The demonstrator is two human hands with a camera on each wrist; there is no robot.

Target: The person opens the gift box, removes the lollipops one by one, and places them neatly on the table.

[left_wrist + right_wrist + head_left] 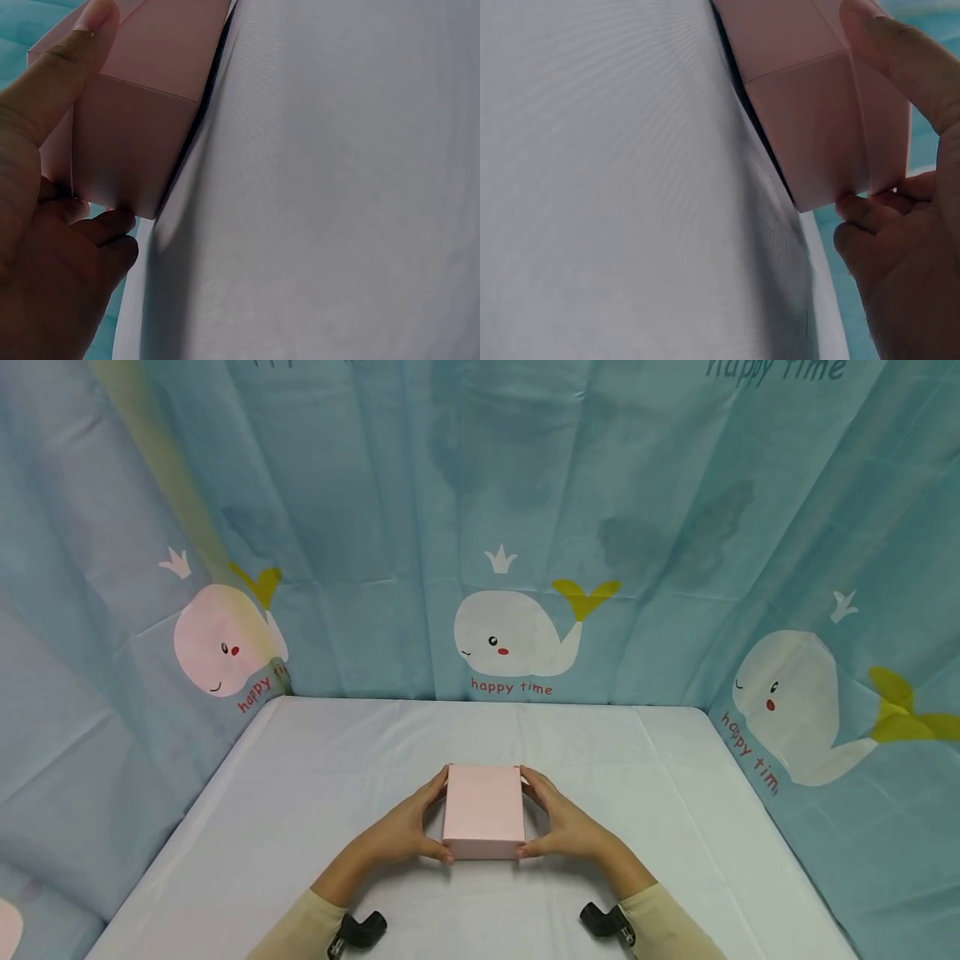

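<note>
A pale pink box (pixel 484 803) with a smooth, plain top stands between both hands at the middle of the table. My left hand (pixel 401 827) grips its left side, the thumb on the near face by the corner and the fingers around the far corner. Mirroring it, my right hand (pixel 573 828) holds the right side the same way. In the left wrist view, a seam line runs along the box (pixel 135 142) below its top. The right wrist view shows the box (pixel 810 127) close over the cloth, a dark strip of shadow under its lower edge.
A white cloth (pixel 360 735) covers the table. Blue curtains (pixel 360 568) printed with whales surround its back and both sides. Black wrist devices (pixel 363 932) are worn at both light sleeves, close above the cloth.
</note>
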